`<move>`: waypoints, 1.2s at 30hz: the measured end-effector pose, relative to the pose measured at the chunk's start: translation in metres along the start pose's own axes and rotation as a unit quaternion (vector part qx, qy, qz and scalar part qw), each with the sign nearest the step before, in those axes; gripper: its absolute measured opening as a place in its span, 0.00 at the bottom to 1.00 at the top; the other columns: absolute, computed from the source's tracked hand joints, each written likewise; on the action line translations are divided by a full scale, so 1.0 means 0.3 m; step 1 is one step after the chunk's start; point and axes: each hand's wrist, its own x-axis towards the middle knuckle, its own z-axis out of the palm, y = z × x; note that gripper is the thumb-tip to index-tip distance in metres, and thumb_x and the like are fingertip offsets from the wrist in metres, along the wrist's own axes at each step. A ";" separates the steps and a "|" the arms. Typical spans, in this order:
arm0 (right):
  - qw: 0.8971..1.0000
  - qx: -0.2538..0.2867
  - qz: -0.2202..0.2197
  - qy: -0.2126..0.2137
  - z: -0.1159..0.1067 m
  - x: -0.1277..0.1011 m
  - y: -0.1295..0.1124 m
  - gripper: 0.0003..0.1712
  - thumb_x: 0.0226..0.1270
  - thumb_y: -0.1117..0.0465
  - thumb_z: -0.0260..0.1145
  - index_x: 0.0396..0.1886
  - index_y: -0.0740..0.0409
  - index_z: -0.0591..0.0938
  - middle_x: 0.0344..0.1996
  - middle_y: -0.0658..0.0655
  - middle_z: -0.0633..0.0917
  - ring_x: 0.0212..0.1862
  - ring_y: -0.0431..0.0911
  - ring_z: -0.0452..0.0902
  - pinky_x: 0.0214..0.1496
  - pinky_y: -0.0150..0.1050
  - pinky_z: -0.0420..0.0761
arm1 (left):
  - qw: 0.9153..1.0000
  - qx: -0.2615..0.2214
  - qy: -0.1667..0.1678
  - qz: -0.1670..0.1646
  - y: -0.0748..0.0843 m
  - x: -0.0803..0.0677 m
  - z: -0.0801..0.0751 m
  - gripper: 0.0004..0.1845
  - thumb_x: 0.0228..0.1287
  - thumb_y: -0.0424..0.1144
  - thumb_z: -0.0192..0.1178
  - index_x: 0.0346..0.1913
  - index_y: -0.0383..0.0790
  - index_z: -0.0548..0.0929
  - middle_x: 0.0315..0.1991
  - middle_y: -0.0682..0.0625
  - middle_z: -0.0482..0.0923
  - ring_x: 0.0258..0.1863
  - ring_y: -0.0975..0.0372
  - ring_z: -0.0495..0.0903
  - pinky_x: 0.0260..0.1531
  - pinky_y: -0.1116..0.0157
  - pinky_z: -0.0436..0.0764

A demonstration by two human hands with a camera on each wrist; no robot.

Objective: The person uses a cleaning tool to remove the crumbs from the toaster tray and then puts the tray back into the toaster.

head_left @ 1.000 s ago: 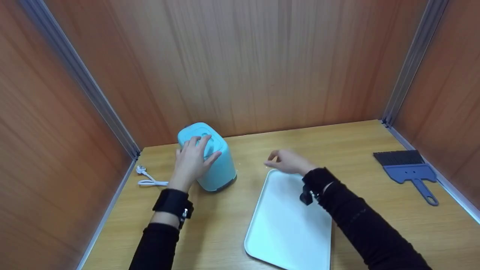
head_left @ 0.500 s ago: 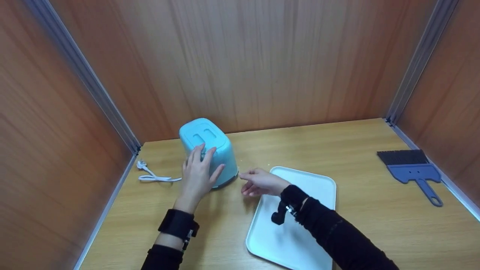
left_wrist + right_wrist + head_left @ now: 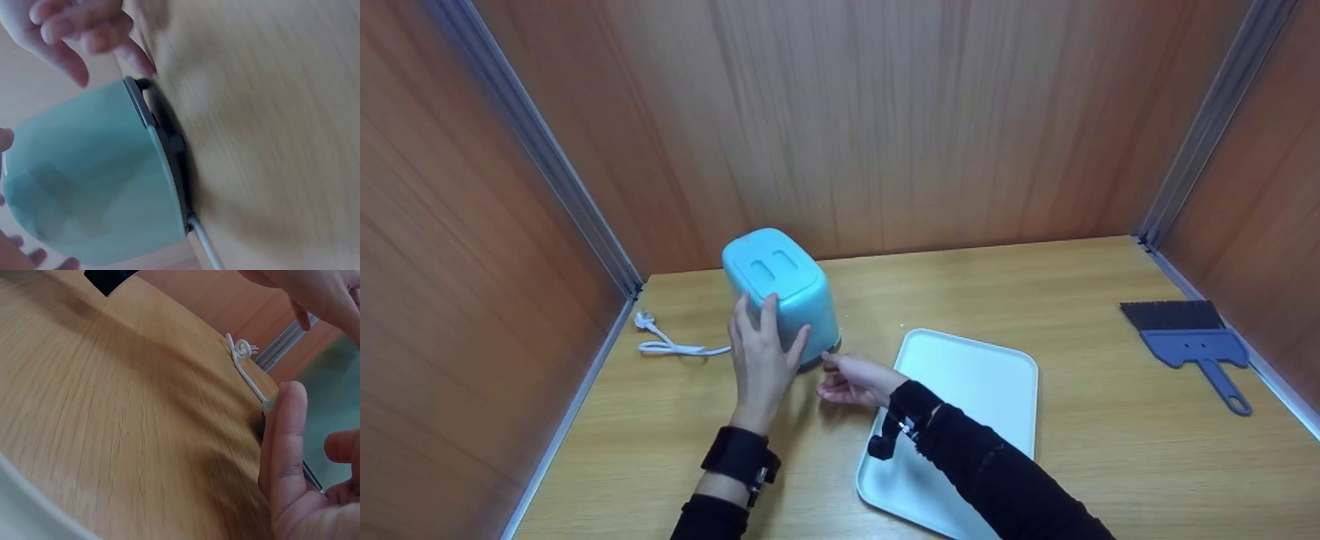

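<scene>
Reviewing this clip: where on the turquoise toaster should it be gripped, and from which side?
Probably by its two long side walls, with one hand coming in from each side. The toaster is a tall, smooth, rounded box tipped back off its base, with no handle showing. The left hand already lies flat on its near wall, and the right hand reaches its lower edge, which looks too thin for a firm grip.

- Wooden table (image 3: 1080,300)
- Blue toaster (image 3: 784,289) tilted at back left, white cord (image 3: 671,346) beside it
- White tray (image 3: 967,390) at centre front
- Hand brush (image 3: 1189,334) far right
</scene>
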 end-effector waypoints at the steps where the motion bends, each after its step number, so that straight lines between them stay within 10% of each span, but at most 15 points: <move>1: 1.000 0.010 -0.001 0.004 0.003 0.004 0.000 0.26 0.89 0.51 0.55 0.70 0.67 0.71 0.35 0.57 0.84 0.34 0.43 0.86 0.40 0.30 0.90 | 1.000 -0.015 -0.001 -0.016 0.003 0.001 0.005 0.40 0.67 0.53 0.76 0.76 0.44 0.72 0.80 0.30 0.56 0.77 0.33 0.64 0.71 0.32 0.75; 13: 0.993 0.110 -0.031 -0.019 0.064 0.057 0.026 0.30 0.91 0.53 0.48 0.83 0.62 0.58 0.33 0.56 0.87 0.28 0.39 0.85 0.35 0.27 0.88 | 0.995 -0.064 -0.035 -0.065 0.002 0.016 0.043 0.44 0.71 0.51 0.73 0.84 0.62 0.62 0.86 0.33 0.40 0.83 0.32 0.54 0.73 0.32 0.72; 36: 0.988 0.124 -0.087 0.033 0.087 0.095 0.073 0.17 0.91 0.60 0.46 0.66 0.68 0.67 0.26 0.54 0.83 0.23 0.38 0.81 0.30 0.26 0.86 | 0.996 -0.050 -0.032 -0.067 -0.008 -0.007 0.074 0.41 0.73 0.50 0.71 0.82 0.62 0.62 0.85 0.28 0.42 0.79 0.30 0.62 0.68 0.34 0.78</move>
